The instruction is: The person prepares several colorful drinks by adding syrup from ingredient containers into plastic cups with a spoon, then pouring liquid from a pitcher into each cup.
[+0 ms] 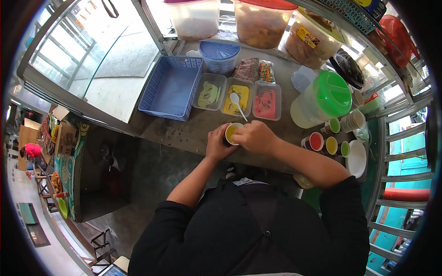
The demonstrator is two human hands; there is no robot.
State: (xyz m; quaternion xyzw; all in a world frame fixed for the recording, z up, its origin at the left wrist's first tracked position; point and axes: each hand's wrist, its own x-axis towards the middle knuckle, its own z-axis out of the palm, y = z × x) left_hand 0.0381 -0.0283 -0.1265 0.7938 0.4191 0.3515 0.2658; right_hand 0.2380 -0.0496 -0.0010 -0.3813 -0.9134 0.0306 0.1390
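At the centre of the frame, above the near edge of the counter (193,131), a small cup (231,134) of yellow filling is clasped by the left hand (215,143), while the right hand (255,137) is curled against its rim, just below a yellow tray (244,92) where a white spoon (235,99) is laid.

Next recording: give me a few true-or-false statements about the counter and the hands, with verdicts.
1. The left hand grips the small cup with yellow filling. True.
2. The white plastic spoon lies in the tub of green paste. False: it lies in the clear tub of yellow paste.
3. The blue plastic mesh basket stands left of the tubs. True.
4. The big clear jug has a red lid. False: its lid is green.
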